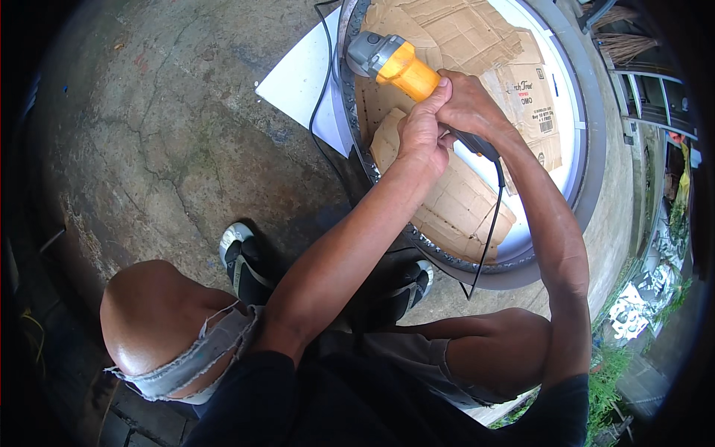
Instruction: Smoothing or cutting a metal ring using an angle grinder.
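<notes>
Both my hands are closed around a yellow and grey angle grinder [408, 69]. My right hand [471, 106] wraps the body's rear from above. My left hand [424, 136] grips it from the near side, thumb pointing up along the body. The grinder's grey head points to the far left, over the left edge of a large round grey rim [593, 141]; its disc cannot be made out. Inside the rim, brown cardboard pieces [454, 220] lie over a white surface. The black power cord [494, 216] runs from the grinder's rear handle down over the near edge.
A white flat sheet [302, 86] sticks out left of the rim, a black cable crossing it. Stained, cracked concrete [149, 141] spreads leftward. My shoes [242, 253] stand near the rim. At the right are a metal frame [655, 97], green plants [607, 380] and crumpled shiny scraps [631, 309].
</notes>
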Tool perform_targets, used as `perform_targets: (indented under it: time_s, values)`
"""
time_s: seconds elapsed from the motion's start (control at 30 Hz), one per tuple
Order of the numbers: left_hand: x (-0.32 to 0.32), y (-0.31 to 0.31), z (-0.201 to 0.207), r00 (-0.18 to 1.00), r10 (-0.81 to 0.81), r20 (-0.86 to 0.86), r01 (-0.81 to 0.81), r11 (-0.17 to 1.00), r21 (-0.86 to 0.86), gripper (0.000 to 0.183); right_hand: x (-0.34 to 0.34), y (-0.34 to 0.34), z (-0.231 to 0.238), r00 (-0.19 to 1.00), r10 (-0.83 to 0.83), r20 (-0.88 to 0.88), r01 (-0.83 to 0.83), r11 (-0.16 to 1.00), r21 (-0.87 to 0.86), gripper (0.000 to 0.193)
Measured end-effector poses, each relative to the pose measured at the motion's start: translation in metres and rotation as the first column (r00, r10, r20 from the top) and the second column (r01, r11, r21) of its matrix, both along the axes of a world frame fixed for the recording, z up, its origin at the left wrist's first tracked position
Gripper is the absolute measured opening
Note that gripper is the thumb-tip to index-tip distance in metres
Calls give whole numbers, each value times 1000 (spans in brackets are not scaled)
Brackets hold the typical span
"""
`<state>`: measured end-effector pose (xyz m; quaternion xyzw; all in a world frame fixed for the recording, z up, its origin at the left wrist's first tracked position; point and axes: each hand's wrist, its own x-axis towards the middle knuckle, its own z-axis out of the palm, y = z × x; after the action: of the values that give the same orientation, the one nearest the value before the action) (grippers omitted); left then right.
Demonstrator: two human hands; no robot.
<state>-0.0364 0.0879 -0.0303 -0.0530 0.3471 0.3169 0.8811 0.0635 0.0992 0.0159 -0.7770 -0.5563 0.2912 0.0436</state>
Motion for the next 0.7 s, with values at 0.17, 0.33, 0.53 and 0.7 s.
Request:
perform_targets:
  time_s: [0.17, 0.33, 0.53, 0.7]
  values:
    - [2, -2, -4, 999, -32, -1, 32, 997, 63, 64, -1, 1, 4, 1000, 3, 14, -3, 1000, -28, 32]
    - [3, -3, -4, 1000, -14, 14, 14, 1000, 14, 58, 4, -1, 4, 1000, 6, 30, -6, 1000, -20, 34]
    - [3, -5, -4, 999, -49, 0, 49, 997, 63, 62, 4, -3, 3, 999, 28, 32, -28, 1000, -13, 35]
    - [-1, -3, -2, 1000, -28, 10, 27, 997, 75, 62, 4, -3, 0, 1000, 9, 29, -8, 1000, -27, 35]
